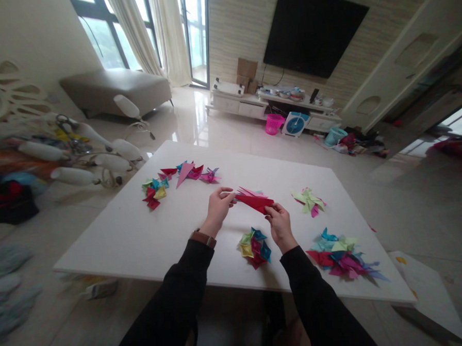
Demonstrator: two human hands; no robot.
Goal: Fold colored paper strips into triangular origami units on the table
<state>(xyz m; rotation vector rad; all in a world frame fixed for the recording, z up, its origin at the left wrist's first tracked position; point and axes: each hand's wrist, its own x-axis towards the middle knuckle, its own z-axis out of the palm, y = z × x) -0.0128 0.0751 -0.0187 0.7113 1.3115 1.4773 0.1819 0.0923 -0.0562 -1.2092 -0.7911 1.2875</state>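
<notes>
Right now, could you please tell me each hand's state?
Left hand: pinching the red folded paper, left end.
Right hand: pinching the same paper, right end.

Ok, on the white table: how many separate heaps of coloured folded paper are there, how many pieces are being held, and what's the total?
heaps of folded paper lying on the table: 5
red folded paper held between the left hand and the right hand: 1
Total: 6
</notes>
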